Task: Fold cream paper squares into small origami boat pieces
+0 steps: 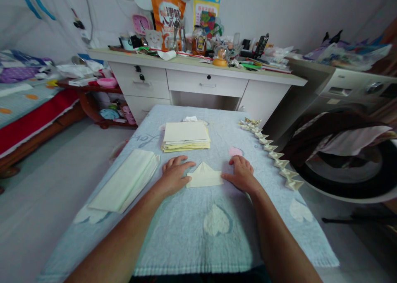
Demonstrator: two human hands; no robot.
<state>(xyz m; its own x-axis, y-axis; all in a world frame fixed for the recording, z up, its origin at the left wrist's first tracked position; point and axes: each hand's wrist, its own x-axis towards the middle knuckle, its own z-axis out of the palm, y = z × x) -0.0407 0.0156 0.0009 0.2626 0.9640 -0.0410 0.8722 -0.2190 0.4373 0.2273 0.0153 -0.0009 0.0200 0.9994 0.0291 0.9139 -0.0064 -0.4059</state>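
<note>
A partly folded sheet of pale yellow paper (pixel 204 178) lies flat on the cloth-covered table, its upper edge brought to a peak in the middle. My left hand (pixel 177 175) rests at its left end, thumb at the paper's edge and fingers spread. At the right end is my right hand (pixel 242 173), fingers apart, with the thumb touching the corner. Just beyond my left hand sits a stack of cream and yellow paper (pixel 186 132). A long folded pile of pale sheets (pixel 127 181) lies left of my left forearm.
Several folded paper boats (pixel 281 163) form a line along the table's right side. The blue cloth (pixel 186 233) covers the table. Behind stands a white desk (pixel 206 82) crowded with jars and bags. A washing machine (pixel 341 150) is at right, a bed (pixel 34 113) at left.
</note>
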